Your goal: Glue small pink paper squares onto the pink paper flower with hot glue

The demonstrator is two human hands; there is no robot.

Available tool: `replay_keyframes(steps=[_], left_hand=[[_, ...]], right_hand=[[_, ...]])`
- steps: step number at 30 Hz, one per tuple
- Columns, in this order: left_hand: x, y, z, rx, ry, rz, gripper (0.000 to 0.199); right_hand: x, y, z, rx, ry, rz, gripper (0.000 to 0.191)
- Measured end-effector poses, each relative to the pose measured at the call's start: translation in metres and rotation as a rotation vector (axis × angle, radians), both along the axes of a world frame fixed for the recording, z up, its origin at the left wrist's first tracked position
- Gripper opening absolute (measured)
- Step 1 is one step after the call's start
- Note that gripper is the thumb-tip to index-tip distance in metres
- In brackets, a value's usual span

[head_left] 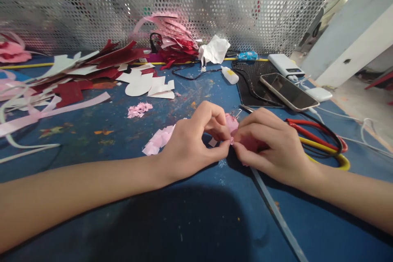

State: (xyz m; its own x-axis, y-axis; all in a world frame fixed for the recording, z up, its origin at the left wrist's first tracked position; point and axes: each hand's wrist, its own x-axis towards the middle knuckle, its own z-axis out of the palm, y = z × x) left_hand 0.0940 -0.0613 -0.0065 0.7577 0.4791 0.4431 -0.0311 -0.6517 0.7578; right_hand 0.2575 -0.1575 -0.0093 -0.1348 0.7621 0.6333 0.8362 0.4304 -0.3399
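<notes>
My left hand [193, 141] and my right hand [273, 145] meet over the blue table, both pinching a tiny pink piece [232, 141] of paper or ribbon between thumb and fingertips. Just behind the fingertips sits a larger pink lump [231, 123], partly covered by my hands. Beside my left hand lie overlapping pale pink squares [158, 140], and one loose square [213, 142] shows under its fingers. Farther back is a small heap of folded pink bits [139, 109]. A long flat grey strip [276, 208] runs out from below my right hand.
Red and white scraps [92, 67] and pink ribbon [82, 104] cover the left. A glue bottle [230, 75], crumpled white tissue [214, 50], a phone [289, 91] and a power bank [285, 65] lie behind. Cables [322, 143] loop right. A perforated metal screen [107, 12] closes the back.
</notes>
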Motion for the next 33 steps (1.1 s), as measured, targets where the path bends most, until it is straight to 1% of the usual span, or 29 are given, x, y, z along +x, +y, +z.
replay_keyframes(steps=[5,8,10,13,19,25,27,29,33], left_hand=[[-0.0028,-0.0017,-0.0014,0.130,0.019,-0.007,0.037],[-0.0028,-0.0049,-0.0013,0.178,0.019,0.029,0.035],[-0.0025,-0.0069,-0.0003,0.184,0.030,0.049,0.033],[-0.0021,-0.0073,0.0017,0.169,0.052,0.044,0.031],[-0.0019,-0.0029,0.0037,0.133,0.106,0.011,0.030],[-0.0022,-0.0032,0.0027,0.129,0.092,-0.008,0.031],[-0.0016,-0.0036,0.0021,0.099,0.070,-0.013,0.032],[-0.0002,-0.0034,0.0022,0.014,0.043,-0.002,0.033],[0.0046,0.0014,0.0049,-0.280,-0.003,0.015,0.036]], right_hand=[[-0.0025,-0.0009,-0.0020,0.055,-0.096,-0.008,0.006],[-0.0031,-0.0018,-0.0040,0.089,-0.169,-0.034,0.006],[-0.0032,-0.0023,-0.0050,0.107,-0.210,-0.046,0.006],[-0.0033,-0.0027,-0.0056,0.133,-0.244,-0.053,0.007],[-0.0034,-0.0029,-0.0050,0.161,-0.255,-0.041,0.009],[-0.0039,-0.0032,-0.0055,0.174,-0.253,-0.027,0.009],[-0.0037,-0.0026,-0.0056,0.175,-0.239,-0.031,0.010],[-0.0029,-0.0016,-0.0054,0.165,-0.203,-0.046,0.010],[-0.0015,0.0001,-0.0039,0.098,-0.083,-0.076,0.004]])
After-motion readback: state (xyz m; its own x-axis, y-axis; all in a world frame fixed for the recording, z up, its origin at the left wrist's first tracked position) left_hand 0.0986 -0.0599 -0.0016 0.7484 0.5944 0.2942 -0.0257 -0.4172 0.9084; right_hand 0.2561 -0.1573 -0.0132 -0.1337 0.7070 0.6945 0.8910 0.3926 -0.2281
